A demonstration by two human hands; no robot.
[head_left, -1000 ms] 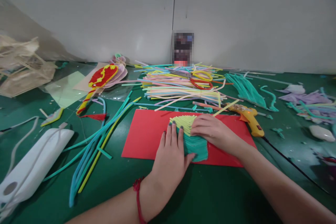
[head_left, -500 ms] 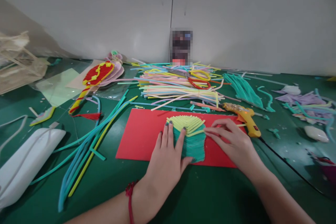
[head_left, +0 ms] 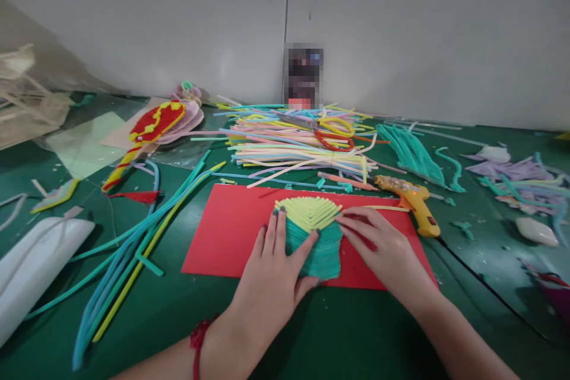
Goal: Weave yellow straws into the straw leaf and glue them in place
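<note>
On a red card (head_left: pixel 214 231) lies a green patch of side-by-side pipe cleaners (head_left: pixel 318 258), its top covered by short yellow pipe cleaners (head_left: pixel 310 208) set in nested V shapes. My left hand (head_left: pixel 278 270) rests over the patch's left side, fingers spread, index fingertip near the lowest V's point. At the right edge, the fingertips of my right hand (head_left: pixel 376 243) are pinched at the outer end of a yellow pipe cleaner. Behind that hand, a pale yellow strip (head_left: pixel 389 208) reaches towards a yellow glue gun (head_left: pixel 421 208).
A pile of coloured pipe cleaners (head_left: pixel 298 148) bears scissors (head_left: pixel 333 133). Green ones (head_left: pixel 414 154) lie right of it. Long blue, green and yellow pipe cleaners (head_left: pixel 146 237), a red-and-yellow fan-shaped piece (head_left: pixel 155 122) and a white object (head_left: pixel 44 267) are left. The glue gun's cord (head_left: pixel 485 282) runs right.
My right fingertips have moved slightly up and left, bringing the lowest yellow piece in against the V rows. My left hand still lies on the patch. The whole view has shifted a little.
</note>
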